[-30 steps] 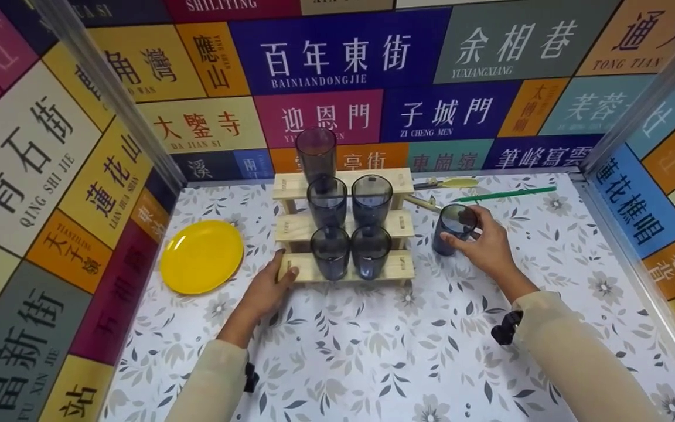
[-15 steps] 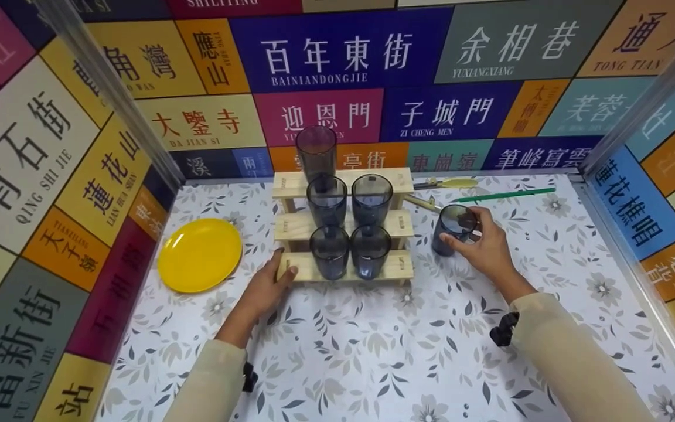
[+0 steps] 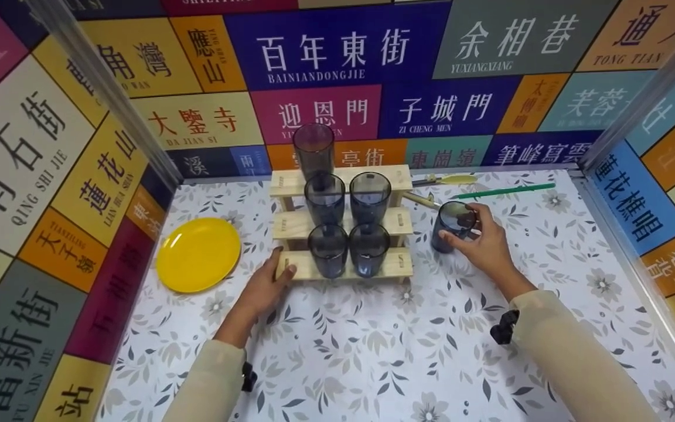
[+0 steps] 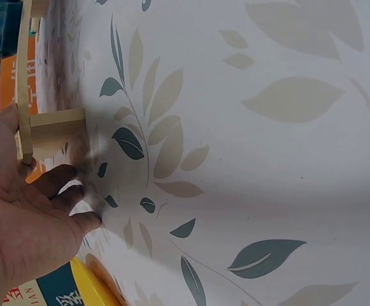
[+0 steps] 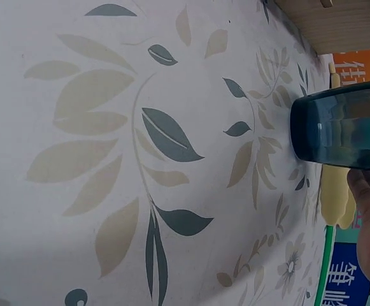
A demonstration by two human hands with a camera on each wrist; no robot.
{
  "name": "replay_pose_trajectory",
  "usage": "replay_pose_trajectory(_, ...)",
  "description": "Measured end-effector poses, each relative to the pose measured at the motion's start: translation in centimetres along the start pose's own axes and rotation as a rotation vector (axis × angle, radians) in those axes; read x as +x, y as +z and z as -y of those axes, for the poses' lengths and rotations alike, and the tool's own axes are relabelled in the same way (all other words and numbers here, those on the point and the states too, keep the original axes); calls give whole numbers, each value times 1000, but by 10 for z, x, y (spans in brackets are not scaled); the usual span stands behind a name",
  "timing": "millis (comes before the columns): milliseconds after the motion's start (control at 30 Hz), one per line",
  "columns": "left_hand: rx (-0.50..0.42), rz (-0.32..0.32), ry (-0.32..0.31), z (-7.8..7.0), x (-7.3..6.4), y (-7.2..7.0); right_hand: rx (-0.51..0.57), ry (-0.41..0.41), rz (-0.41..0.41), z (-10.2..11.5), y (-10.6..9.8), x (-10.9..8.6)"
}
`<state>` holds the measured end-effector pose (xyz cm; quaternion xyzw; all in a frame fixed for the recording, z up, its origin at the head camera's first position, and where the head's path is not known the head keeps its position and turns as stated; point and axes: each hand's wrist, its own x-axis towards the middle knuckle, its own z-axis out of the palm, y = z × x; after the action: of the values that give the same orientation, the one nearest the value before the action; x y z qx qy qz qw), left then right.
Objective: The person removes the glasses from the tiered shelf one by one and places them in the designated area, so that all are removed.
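A three-step wooden rack (image 3: 299, 266) stands mid-table with dark tinted glasses on it: one glass (image 3: 314, 153) at the top left, a pair on the middle step and a pair on the bottom step. My left hand (image 3: 264, 287) pinches the left end of the bottom step, thumb over the board and index finger under it; the other fingers (image 4: 67, 201) are bent just below, by the cloth. Right of the rack, my right hand (image 3: 487, 243) grips another tinted glass (image 3: 446, 234), thumb on its near side. In the right wrist view this glass (image 5: 341, 127) appears upright, its base close over the table.
To the left lies a yellow plate (image 3: 198, 255). Behind the held glass are a green straw-like stick (image 3: 507, 191), a utensil with a yellowish end (image 3: 457, 180) and another thin utensil (image 3: 422, 201). Sign-covered walls (image 3: 337, 53) enclose the flower-patterned tabletop (image 3: 361, 351) at the back and sides.
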<state>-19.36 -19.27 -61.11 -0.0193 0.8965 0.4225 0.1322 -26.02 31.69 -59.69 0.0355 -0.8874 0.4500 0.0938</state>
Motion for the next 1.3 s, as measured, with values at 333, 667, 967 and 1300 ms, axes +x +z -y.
replay_pose_trajectory(333,-5,-14,38,2,2,1,-80,35,53,6,-4,-2)
replay_pose_trajectory(667,-11,-10,34,1,1,0,-195,48,117,26,-13,3)
replay_pose_trajectory(967,-2,-23,39,1,1,0,-284,-68,95,79,-25,35)
replay_pose_trajectory(1300,-19,-36,38,-3,-2,1,-275,-174,113,152,-16,75)
